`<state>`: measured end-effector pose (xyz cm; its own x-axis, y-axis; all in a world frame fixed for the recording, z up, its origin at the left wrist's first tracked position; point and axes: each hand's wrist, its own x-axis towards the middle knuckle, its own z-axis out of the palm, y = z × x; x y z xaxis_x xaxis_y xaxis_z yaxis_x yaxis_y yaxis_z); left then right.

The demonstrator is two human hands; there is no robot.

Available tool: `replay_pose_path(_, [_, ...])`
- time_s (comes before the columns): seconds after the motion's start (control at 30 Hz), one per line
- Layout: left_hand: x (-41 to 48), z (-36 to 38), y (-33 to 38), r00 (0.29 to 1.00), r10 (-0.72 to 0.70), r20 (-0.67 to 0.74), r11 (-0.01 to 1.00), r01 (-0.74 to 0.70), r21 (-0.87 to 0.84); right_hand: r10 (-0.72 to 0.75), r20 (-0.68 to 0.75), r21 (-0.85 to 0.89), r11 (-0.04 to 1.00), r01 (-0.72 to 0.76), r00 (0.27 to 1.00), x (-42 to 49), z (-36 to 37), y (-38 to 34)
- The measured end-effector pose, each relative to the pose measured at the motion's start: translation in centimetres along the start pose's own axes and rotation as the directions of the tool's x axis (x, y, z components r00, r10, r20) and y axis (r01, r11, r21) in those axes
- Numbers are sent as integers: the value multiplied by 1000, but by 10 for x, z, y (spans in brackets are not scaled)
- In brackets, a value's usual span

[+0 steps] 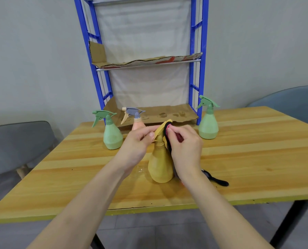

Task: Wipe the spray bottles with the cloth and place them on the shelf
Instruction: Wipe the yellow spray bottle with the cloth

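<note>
Here, wooden table, grey wall; left grip pinching yellow bottle, right grip clamping cloth.

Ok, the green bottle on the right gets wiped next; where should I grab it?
I'd grip the right green bottle by its narrow neck under the trigger head, coming from its right: it stands upright, the neck is its slimmest part, and the trigger and blue shelf post crowd its left.

The yellow spray bottle is matt plastic, the cloth soft dark fabric. The table is smooth varnished wood; the shelf is blue painted metal lined with rough cardboard
</note>
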<state>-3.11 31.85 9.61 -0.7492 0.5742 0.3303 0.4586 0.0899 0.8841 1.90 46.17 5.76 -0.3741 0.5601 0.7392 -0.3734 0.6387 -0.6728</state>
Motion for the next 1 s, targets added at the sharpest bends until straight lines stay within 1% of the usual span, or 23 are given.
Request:
replay_pose_path(0.07, [1,1,-1,1000,-5,0,1000,5,-20,-9,-13,-2,1000,9,1000,-4,4,0])
replay_pose_path(0.23, [-2,3,1,1000,-3,-21,1000,3,-19,-132,53,-52,989,135,990,-21,5,-2])
replay_pose_path(0.3, [-2,5,1,1000,5,-19,1000,-6,-20,-109,47,-54,992,112,993,-13,3,0])
replay_pose_path(0.4, [-4,5,2,1000,22,-16,999,-23,-32,-20,52,-45,999,22,998,-3,0,2])
replay_pose_path(0.43, [-4,6,1,999,27,-23,999,-28,-38,-20,67,-48,999,23,998,-4,1,2])
replay_pose_path(0.6, [-4,12,-5,997,24,-69,999,-27,-39,-140,133,-99,983,153,981,-25,1,2])
replay_pose_path(0.67, [-5,13,-6,997,22,-71,999,-25,-38,-149,139,-113,980,165,979,-23,-1,2])
replay_pose_path(0.7, [-5,14,-6,997,26,-73,999,-29,-38,-126,132,-106,984,140,983,-20,0,2])
replay_pose_path(0.8, [-3,13,-9,994,37,-100,999,-40,-25,59,131,-32,998,-56,990,-13,3,-3])
replay_pose_path(0.87, [-2,13,-11,993,31,-111,999,-33,-9,143,147,9,989,-146,979,-12,4,-7])
replay_pose_path(0.93, [-2,13,-11,994,22,-107,1000,-23,-2,173,157,33,983,-180,972,-13,3,-6])
replay_pose_path(1.0, [-3,15,-10,994,12,-111,1000,-14,-14,172,170,21,984,-178,970,-14,0,-4])
